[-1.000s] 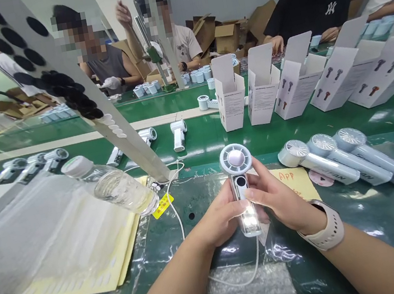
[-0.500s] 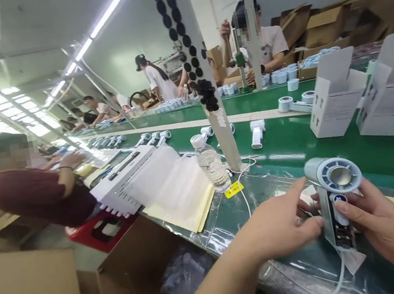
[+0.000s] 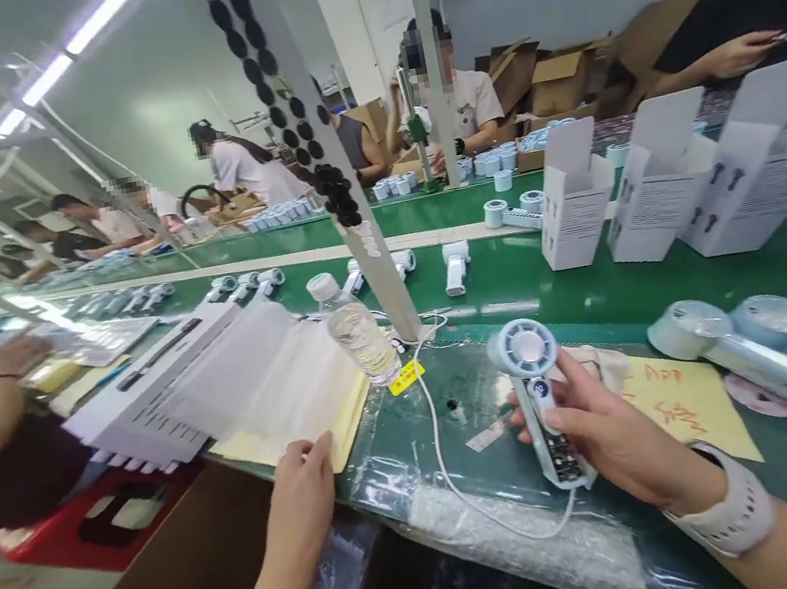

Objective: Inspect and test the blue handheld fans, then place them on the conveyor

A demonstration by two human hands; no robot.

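Observation:
A light-blue handheld fan point(image 3: 528, 352) is gripped in my right hand point(image 3: 599, 421), held upright over the near table. Its round head faces me, a small display is lit, and the lower handle is uncovered with circuit parts point(image 3: 563, 457) showing. My thumb presses on the handle below the display. A white cable point(image 3: 511, 530) runs from the handle's base across the table. My left hand point(image 3: 302, 488) is at the table edge by the yellow paper point(image 3: 352, 424), fingers curled together; whether anything is between them is hidden.
A water bottle point(image 3: 357, 336) stands by the metal post point(image 3: 384, 276). White open boxes point(image 3: 571, 202) line the green belt point(image 3: 501, 301), with several fans on it. Wrapped fans point(image 3: 778, 359) lie at right beside a marked yellow sheet point(image 3: 695, 409). Co-workers sit across and at left.
My left hand has left the fan and moved left to the table edge. My right hand still holds the fan. The view has turned right, showing more boxes and wrapped fans.

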